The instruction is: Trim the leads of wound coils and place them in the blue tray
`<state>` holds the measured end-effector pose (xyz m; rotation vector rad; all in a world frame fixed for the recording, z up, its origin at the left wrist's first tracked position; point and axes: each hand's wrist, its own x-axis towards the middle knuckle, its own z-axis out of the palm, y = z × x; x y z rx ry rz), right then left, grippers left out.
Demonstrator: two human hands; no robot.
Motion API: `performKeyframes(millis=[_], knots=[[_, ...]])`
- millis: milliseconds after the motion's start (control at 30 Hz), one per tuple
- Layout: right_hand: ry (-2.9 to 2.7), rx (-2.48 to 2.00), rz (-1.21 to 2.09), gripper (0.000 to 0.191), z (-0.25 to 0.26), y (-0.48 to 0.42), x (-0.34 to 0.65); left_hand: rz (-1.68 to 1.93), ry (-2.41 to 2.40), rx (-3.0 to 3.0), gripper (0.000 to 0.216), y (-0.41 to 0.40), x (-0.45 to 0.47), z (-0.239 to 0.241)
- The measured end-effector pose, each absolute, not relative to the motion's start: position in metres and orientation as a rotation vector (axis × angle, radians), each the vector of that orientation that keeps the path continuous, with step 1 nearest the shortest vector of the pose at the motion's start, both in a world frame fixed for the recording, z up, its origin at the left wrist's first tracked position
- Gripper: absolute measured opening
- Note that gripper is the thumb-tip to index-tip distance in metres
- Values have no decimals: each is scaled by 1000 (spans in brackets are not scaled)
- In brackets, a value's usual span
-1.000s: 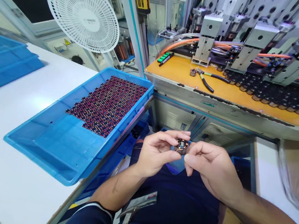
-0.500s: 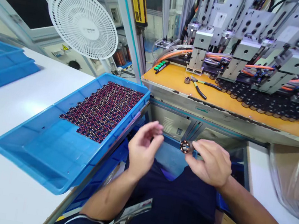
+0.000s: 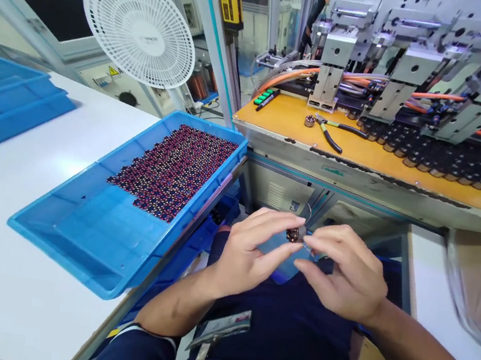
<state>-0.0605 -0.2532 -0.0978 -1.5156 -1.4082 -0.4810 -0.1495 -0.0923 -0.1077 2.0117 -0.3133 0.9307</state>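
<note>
Above my lap, my left hand [image 3: 251, 252] and my right hand [image 3: 344, 272] meet around a small round wound coil part [image 3: 294, 234] with copper windings. Fingertips of both hands pinch it, the left from the left side, the right from the right and below. To the left, a blue tray [image 3: 89, 241] holds several rows of small dark red and blue parts [image 3: 176, 170] in its far half.
An orange-topped machine bench [image 3: 381, 156] stands ahead with pliers [image 3: 333, 131], a loose coil [image 3: 309, 121], a row of black parts and grey actuators. A white fan [image 3: 139, 27] stands behind the tray. Stacked blue trays [image 3: 1, 102] lie far left on the white table. A clear plastic bag [image 3: 479, 285] sits at right.
Half a second ago my left hand was off the coil, fingers apart, while the right held it alone. Now the left hand has come back and pinches the coil again.
</note>
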Motion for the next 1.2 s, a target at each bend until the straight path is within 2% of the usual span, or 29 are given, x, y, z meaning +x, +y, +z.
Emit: performKeyframes(millis=[67,267,400,533,633,700,767,833,967,1033,1067,1133,1200], knots=[[-1363,-1476,-428,22,-94,-253,-64,900,-318,1945,41,-92,-151,-109],[-1260,-1459,-340,22,-97,-250,-68,592,-273,1496,44,-94,-151,-112],[-1276,-1526,-268,19,-94,-264,-59,694,-317,1590,36,-89,-153,-109],[-1346,-1590,-142,16,-69,-289,-39,868,-364,1856,31,-81,-159,-103],[-1591,-1721,-441,32,-51,-291,-29,882,-436,1987,28,-80,-162,-98],[-1869,-1771,-721,28,-46,-283,-29,861,-458,2030,26,-81,-162,-95],[-2076,-1732,-811,16,-46,-272,-32,853,-451,2032,26,-83,-163,-93],[-2083,-1728,-666,14,-47,-264,-38,840,-432,1999,27,-83,-165,-93],[-1745,-1665,315,26,-41,-253,-35,829,-423,1899,32,-78,-169,-98],[-1586,-1699,494,24,-38,-242,-15,859,-415,1864,36,-76,-172,-101],[-1511,-1788,383,23,-37,-233,1,878,-409,1857,37,-75,-173,-103],[-1342,-2015,-105,29,-39,-211,43,919,-397,1859,36,-74,-175,-105],[-1236,-2399,-484,48,-46,-186,90,955,-381,1863,34,-73,-176,-107]])
